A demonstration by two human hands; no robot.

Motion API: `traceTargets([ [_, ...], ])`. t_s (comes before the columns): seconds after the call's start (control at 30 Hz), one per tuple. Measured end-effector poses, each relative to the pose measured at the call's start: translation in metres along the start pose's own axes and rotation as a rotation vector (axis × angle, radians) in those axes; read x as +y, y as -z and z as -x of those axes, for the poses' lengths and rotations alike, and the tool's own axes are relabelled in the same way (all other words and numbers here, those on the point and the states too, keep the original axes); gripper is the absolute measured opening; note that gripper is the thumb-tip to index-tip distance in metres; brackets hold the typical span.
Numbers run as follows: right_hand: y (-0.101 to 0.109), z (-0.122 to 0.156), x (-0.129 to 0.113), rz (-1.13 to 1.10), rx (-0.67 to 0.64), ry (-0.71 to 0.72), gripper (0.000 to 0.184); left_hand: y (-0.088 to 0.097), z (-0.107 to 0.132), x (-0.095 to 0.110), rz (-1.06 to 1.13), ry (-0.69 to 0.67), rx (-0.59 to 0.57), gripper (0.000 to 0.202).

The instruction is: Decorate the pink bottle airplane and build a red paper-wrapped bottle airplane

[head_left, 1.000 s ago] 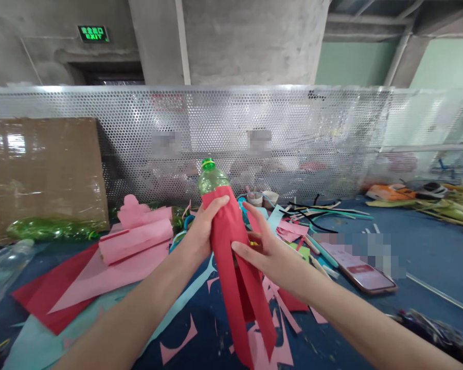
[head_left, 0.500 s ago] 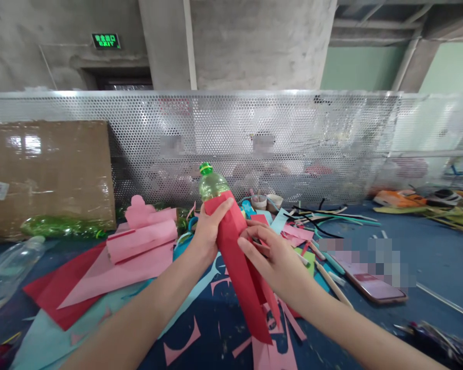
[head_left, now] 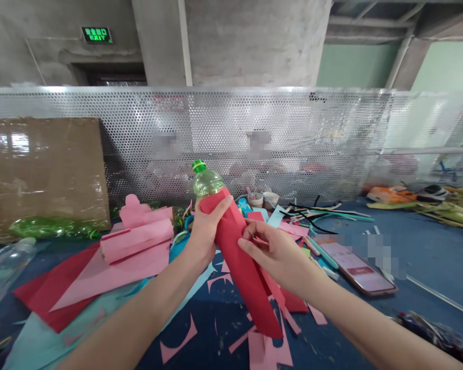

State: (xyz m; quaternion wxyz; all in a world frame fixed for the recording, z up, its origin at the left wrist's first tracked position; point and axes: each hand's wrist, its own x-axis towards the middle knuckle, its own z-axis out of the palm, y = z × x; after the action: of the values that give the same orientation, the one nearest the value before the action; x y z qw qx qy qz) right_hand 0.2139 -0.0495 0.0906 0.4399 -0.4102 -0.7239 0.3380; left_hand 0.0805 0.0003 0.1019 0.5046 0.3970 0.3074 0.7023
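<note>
Over the blue table (head_left: 428,241), my left hand (head_left: 206,226) grips a long sheet of red paper (head_left: 235,262) around a see-through green bottle (head_left: 209,185), tilted leftward at the top. The paper's lower end hangs well past my hands, creased lengthwise; my right hand (head_left: 272,244) has thumb and fingers at its edge, though I can't tell whether they pinch it. Left lie another green bottle (head_left: 54,227) and a clear bottle (head_left: 7,270). Behind, a white cup (head_left: 255,200) holds slim sticks, too small to identify. My bottle's bright green cap (head_left: 199,166) is on.
</note>
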Motion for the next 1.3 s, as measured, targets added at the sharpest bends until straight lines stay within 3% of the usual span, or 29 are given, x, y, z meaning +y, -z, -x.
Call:
traceTargets([
  [0.17,-0.003,-0.002,0.009,0.051,0.055,0.048,0.011,0.002,-0.002,-0.001,-0.015,0.02,-0.025,0.051],
  [0.4,-0.008,-0.004,0.016,-0.146,0.071,0.034,0.015,0.005,-0.001,-0.004,-0.011,0.009,-0.015,0.039],
  [0.53,-0.007,-0.007,0.015,-0.264,0.038,0.024,0.024,0.005,-0.004,0.0,0.006,0.008,-0.012,0.031],
  [0.73,0.001,-0.01,0.019,-0.22,-0.1,0.042,0.031,0.011,-0.012,0.003,0.02,0.087,-0.003,0.029],
  [0.93,0.006,-0.018,0.026,-0.284,-0.083,0.105,0.022,0.011,-0.012,0.008,0.025,0.17,-0.075,0.027],
  [1.03,0.007,-0.017,0.023,-0.325,-0.058,-0.003,0.033,0.01,-0.012,0.011,0.021,0.216,-0.129,0.025],
  [1.2,0.011,-0.01,0.018,-0.371,-0.286,-0.17,0.069,0.014,-0.014,0.012,0.023,0.247,-0.151,0.026],
  [1.3,0.016,-0.01,0.019,-0.438,-0.338,-0.25,0.071,0.02,-0.015,0.012,0.017,0.281,-0.167,0.026],
])
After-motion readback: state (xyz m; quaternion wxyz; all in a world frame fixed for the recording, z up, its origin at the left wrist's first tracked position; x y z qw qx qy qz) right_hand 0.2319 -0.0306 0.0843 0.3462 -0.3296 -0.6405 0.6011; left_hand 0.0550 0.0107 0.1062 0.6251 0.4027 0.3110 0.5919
